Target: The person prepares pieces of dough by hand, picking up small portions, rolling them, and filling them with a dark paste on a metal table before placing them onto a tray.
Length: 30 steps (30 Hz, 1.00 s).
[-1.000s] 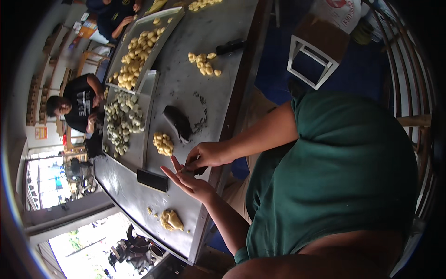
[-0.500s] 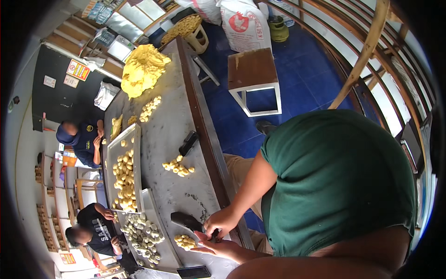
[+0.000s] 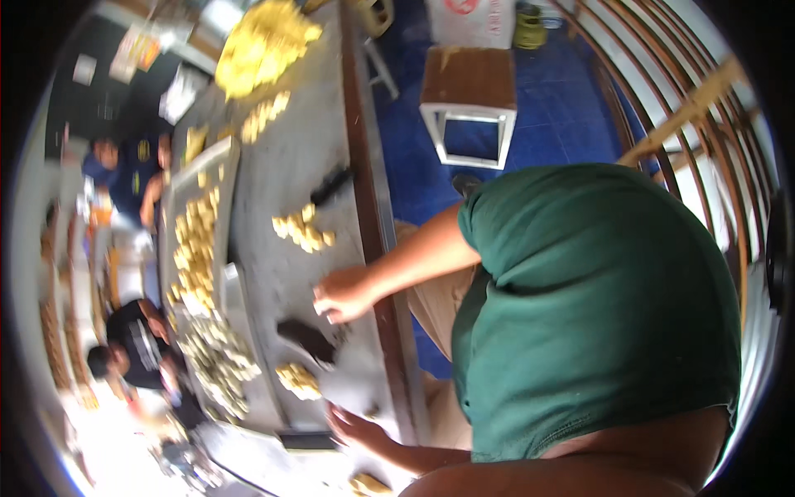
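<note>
In the head view my right hand [image 3: 339, 294] is over the steel table, between a pile of cream-yellow dough pieces [image 3: 302, 228] and a dark, elongated lump [image 3: 306, 340]. Motion blur hides whether its fingers hold anything. My left hand [image 3: 356, 431] is lower down, fingers extended and apart, with nothing visible in it, beside a smaller dough pile [image 3: 296, 379] and a dark flat rectangular object [image 3: 306, 441].
Trays hold yellow pieces [image 3: 199, 248] and grey-green pieces [image 3: 211, 356]. A yellow dough mound [image 3: 265, 45] lies at the table's far end. Two co-workers [image 3: 124, 178] [image 3: 132, 348] are opposite. A stool [image 3: 468, 70] stands on blue flooring beside a wooden railing [image 3: 679, 124].
The view has swung toward the table's far end. My hands, together half a second ago, have separated; the right has moved up along the table away from the left.
</note>
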### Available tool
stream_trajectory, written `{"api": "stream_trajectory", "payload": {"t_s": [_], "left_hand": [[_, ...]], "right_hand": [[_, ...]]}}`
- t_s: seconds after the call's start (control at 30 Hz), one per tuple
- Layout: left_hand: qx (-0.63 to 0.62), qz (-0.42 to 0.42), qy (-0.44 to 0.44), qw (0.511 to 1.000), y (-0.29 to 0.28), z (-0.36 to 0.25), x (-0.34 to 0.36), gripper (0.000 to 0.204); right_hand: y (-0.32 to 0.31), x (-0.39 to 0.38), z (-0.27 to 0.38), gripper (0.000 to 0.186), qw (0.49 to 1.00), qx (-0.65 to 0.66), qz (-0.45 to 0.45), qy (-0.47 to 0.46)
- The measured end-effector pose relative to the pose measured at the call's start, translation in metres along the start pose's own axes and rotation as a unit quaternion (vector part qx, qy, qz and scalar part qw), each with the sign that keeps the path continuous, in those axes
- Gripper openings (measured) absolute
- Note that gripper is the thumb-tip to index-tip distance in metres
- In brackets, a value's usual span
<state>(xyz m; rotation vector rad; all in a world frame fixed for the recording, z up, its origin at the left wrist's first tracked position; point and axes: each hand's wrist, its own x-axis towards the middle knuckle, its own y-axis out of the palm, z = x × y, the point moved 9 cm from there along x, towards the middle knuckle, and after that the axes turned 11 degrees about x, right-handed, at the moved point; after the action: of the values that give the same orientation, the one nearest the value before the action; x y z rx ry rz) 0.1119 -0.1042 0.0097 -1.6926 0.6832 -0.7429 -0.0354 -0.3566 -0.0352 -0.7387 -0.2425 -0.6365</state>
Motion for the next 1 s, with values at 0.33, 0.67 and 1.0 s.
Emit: {"api": "stream_trajectory", "payload": {"t_s": [0.33, 0.67, 1.0], "left_hand": [[0.061, -0.09, 0.041, 0.993, -0.012, 0.006, -0.02, 0.039], [0.146, -0.465, 0.03, 0.873, -0.108, -0.01, 0.0, 0.028], [0.224, -0.022, -0.1, 0.969, 0.027, 0.059, 0.132, 0.045]], "right_hand": [[-0.014, 0.0, 0.007, 0.031, 0.999, -0.013, -0.025, -0.015], [-0.012, 0.0, 0.005, 0.03, 0.997, -0.062, -0.003, -0.037], [-0.001, 0.009, 0.005, 0.031, 0.998, -0.055, 0.003, -0.011]]}}
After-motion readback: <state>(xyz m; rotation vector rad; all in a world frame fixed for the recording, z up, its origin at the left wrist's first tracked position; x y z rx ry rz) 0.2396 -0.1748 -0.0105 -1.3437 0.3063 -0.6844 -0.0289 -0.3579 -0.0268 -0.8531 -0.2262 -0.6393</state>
